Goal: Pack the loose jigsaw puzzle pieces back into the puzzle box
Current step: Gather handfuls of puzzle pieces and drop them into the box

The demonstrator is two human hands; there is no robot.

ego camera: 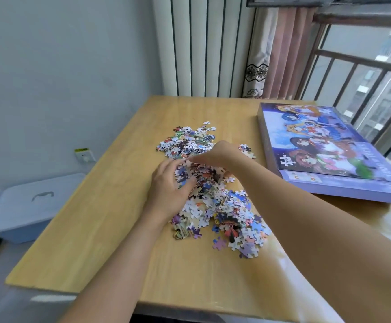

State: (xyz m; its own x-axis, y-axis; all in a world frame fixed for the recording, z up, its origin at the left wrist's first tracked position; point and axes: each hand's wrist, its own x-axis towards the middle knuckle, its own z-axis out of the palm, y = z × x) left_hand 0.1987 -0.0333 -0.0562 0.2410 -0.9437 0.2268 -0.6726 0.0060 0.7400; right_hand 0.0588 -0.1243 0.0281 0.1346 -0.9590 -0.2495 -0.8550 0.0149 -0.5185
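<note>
Puzzle pieces [213,199] all loose mid-table, left of the puzzle box [324,148], which looks closed, lid on. Nothing packed yet. Left hand [171,185] and right hand [215,153] cup the heap, fingers curled around pieces, gathering.

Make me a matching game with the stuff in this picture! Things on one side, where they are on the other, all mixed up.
Things:
1. puzzle box
2. puzzle pieces
3. blue storage bin
4. wall socket

Places:
A. on the wall, left of the table
B. heaped in the middle of the table, under both hands
C. on the floor, left of the table
D. lid shut, at the table's right edge by the window

Pairs: 1-D, 2-B, 3-C, 4-A
</note>
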